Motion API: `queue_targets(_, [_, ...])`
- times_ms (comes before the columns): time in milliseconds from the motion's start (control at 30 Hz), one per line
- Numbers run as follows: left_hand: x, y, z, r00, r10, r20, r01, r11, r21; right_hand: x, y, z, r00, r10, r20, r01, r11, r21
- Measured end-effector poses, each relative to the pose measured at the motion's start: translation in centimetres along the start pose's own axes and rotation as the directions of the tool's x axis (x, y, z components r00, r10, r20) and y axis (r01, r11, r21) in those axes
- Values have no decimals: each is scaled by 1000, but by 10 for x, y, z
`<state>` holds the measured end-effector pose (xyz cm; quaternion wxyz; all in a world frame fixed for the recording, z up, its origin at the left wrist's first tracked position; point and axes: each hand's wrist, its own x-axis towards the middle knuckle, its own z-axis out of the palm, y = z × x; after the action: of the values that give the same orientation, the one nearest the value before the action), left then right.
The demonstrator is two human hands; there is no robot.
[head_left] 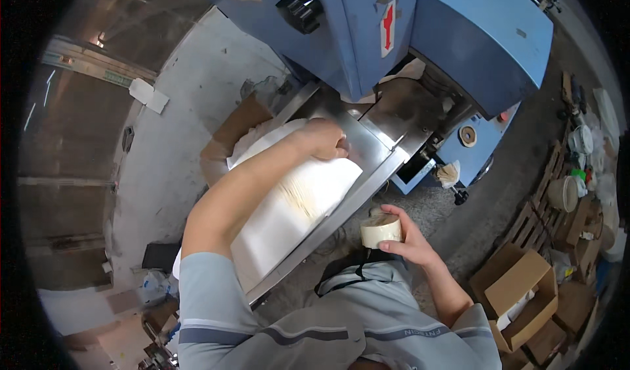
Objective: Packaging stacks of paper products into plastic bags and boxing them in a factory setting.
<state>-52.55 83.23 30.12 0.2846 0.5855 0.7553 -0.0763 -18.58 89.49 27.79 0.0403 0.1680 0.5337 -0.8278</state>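
My right hand [408, 240] grips a roll of cream tape [380, 231] in front of my body, thumb on the near side and fingers round the far side. Across the machine's steel bed my left arm reaches to my left hand [326, 140], whose fingers are curled closed at the far edge of a white stack of sheets [262, 242]. What those fingers pinch, if anything, is hidden. Yellowish sheet edges [297, 198] show fanned out in the middle of the stack. The steel bed [367, 140] runs on beyond the stack, under the blue machine [380, 35].
A black knob [299, 13] juts from the machine's front. To the right a blue side unit [472, 140] carries a small tape roll [467, 135]. An open cardboard box [518, 298] stands at lower right near a wooden pallet [525, 219]. A grey-white table [177, 114] lies left.
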Motion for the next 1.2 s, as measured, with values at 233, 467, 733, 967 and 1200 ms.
queue_targets(233, [-60, 6, -23, 986, -100, 136, 99, 995, 15, 26, -36, -9, 995, -97, 38, 98, 995, -18])
queue_targets(467, [-147, 1, -4, 994, -110, 15, 109, 993, 51, 122, -78, 26, 957, -283, 59, 281, 861, -423])
queue_targets(733, [-150, 8, 7, 986, -140, -87, 147, 986, 82, 211, -29, 50, 823, -290, 489, 568, 414, -711])
queue_targets(967, [-159, 15, 7, 947, -94, -307, 93, 996, -17, 210, -7, 65, 871, -289, 397, 490, 442, -751])
queue_targets(1200, [-238, 46, 23, 623, -163, -765, -26, 973, -228, 187, -40, 53, 947, -88, 308, 288, 656, -698])
